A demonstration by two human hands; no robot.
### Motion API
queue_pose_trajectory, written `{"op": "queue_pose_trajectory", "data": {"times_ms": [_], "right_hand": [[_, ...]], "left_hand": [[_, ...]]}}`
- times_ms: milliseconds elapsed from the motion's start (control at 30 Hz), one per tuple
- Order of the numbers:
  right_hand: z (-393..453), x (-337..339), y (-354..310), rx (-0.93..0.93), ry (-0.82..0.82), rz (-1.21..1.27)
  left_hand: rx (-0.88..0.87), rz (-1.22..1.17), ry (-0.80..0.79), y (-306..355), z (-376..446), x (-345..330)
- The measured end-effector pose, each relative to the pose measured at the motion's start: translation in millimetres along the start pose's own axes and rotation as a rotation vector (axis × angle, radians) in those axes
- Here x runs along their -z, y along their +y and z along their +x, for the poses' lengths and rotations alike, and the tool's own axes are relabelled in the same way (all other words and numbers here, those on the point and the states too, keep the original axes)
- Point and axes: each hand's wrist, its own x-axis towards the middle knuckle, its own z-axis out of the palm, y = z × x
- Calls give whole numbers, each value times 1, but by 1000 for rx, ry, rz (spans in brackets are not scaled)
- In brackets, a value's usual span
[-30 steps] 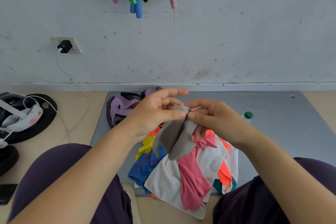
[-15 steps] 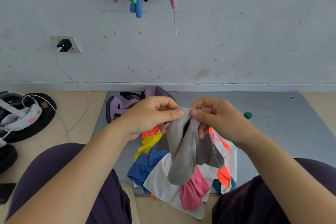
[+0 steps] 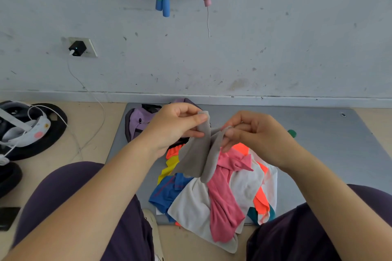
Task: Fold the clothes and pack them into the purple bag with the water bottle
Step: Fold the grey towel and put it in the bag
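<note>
I am working on the folding step, first garment: I am holding a small grey garment (image 3: 199,152) up above the clothes pile (image 3: 214,195), and nothing looks packed yet as far as I can judge. My left hand (image 3: 174,129) is pinching the grey cloth's top edge between thumb and curled fingers; my right hand (image 3: 256,133) is pinching the neighbouring edge, fingers curled in, so both hands are grasping the same piece, close together, with the cloth hanging down and just reaching the pile. Both forearms are coming in from below, wrists raised above the pile. The pile is lying on the grey mat (image 3: 328,154); a pink garment (image 3: 224,203) is lying across the top of it. The purple bag (image 3: 137,121) is sitting beyond the pile to its left, partly hidden by my left hand. Only a green cap (image 3: 292,133) is showing beyond the pile to its right, probably the water bottle. Next move, as I judge it: spreading the edges apart to find the shape, then laying the cloth flat and folding.
</note>
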Motion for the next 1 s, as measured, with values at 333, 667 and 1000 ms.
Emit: {"op": "queue_pose_trajectory", "data": {"times_ms": [333,667,1000], "right_hand": [[-13,-3,-16,93,-75,31],[-7,-9,-8,148,216,-345],[-7,-7,-9,174,323,-358]], "left_hand": [[16,-8,-22,0,-2,-12],[68,-177,-155,5,-9,-21],[74,-103,-244,10,-13,-19]]}}
